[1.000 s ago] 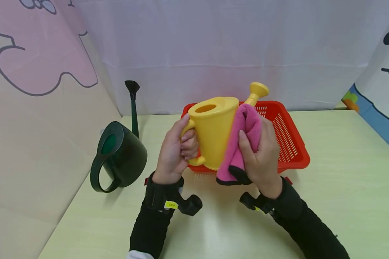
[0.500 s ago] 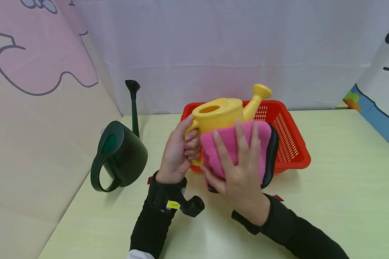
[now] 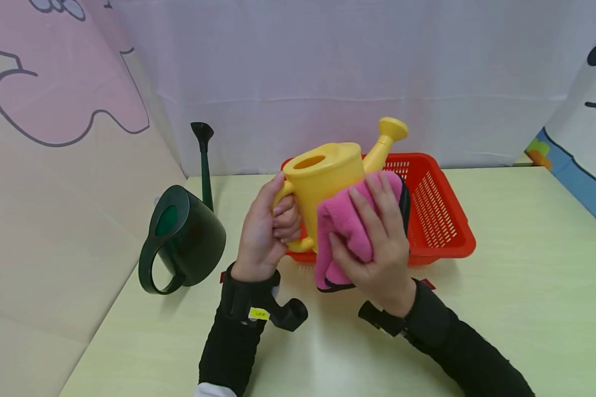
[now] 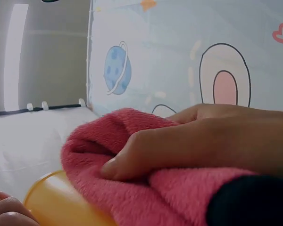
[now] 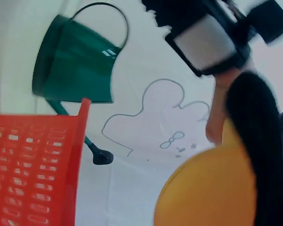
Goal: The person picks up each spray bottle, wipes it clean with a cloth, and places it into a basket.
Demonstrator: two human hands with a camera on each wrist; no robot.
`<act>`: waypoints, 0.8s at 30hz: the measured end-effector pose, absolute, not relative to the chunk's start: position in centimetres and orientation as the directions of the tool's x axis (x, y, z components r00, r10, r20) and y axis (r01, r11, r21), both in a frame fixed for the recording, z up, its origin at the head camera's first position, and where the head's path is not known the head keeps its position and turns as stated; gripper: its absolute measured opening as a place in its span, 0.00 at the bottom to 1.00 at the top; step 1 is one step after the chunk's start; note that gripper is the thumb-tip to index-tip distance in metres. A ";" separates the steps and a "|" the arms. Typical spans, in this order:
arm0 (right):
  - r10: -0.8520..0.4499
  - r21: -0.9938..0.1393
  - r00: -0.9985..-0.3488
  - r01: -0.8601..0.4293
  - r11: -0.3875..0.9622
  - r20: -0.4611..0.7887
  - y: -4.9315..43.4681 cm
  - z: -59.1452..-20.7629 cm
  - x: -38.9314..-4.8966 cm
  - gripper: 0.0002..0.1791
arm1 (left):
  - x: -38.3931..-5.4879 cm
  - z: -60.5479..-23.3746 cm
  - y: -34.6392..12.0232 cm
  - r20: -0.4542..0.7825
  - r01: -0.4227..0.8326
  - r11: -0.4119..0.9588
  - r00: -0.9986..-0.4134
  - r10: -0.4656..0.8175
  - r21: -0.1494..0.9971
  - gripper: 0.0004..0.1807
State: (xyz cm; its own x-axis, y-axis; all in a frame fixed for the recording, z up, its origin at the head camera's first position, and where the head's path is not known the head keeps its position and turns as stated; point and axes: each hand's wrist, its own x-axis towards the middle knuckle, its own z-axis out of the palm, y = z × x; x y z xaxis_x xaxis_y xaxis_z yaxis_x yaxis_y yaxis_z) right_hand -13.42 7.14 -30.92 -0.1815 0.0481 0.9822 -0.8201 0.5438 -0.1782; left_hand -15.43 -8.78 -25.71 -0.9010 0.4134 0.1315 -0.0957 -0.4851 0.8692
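Well, green watering can: standing on the bench at the left, just where it was half a second ago, spout rose pointing away from the person.
Left hand: fingers curled round the can's handle, a grip unchanged since before, though the hand has edged slightly up and to the left.
Yellow watering can: held between the two hands, overlapping the basket from above; it too has shifted a little up and left, and more of its body shows now. I cannot tell whether its base touches anything.
Pink cloth: against the yellow can's right side, dark edging showing; it lay spread wide a moment ago, and now it is bunched into folds.
Right hand: thumb and fingers gathering the cloth and pressing it to the can; half a second earlier the fingers were splayed flat over it.
Red basket: behind the hands on the bench, in the same place as before.
Counted, left to right: watering cans, two, one green and one yellow; hands, two, both gripping; cloth, one; basket, one.
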 end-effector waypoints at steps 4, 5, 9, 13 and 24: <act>0.168 -0.303 -0.260 -0.893 0.332 0.951 7.9 -30.6 -13.9 0.27 | -15.2 -25.6 -9.3 0.156 -0.091 -0.514 -0.895 0.417 0.853 0.27; 0.191 -0.324 -0.279 -0.903 0.281 0.941 8.0 -30.5 -14.1 0.27 | -15.2 -25.6 -9.4 0.162 -0.087 -0.519 -0.895 0.415 0.850 0.28; 0.249 -0.401 -0.351 -0.897 0.187 0.903 8.2 -30.3 -14.3 0.28 | -15.1 -25.5 -9.8 0.172 -0.083 -0.533 -0.895 0.411 0.842 0.28; 0.301 -0.473 -0.405 -0.857 0.204 0.864 8.0 -30.4 -14.1 0.29 | -15.2 -25.5 -9.7 0.163 -0.091 -0.541 -0.900 0.404 0.836 0.28; 0.172 -0.197 -0.121 -0.813 0.549 0.978 6.6 -31.4 -13.1 0.20 | -15.1 -25.7 -8.9 0.133 -0.048 -0.485 -0.933 0.333 0.873 0.24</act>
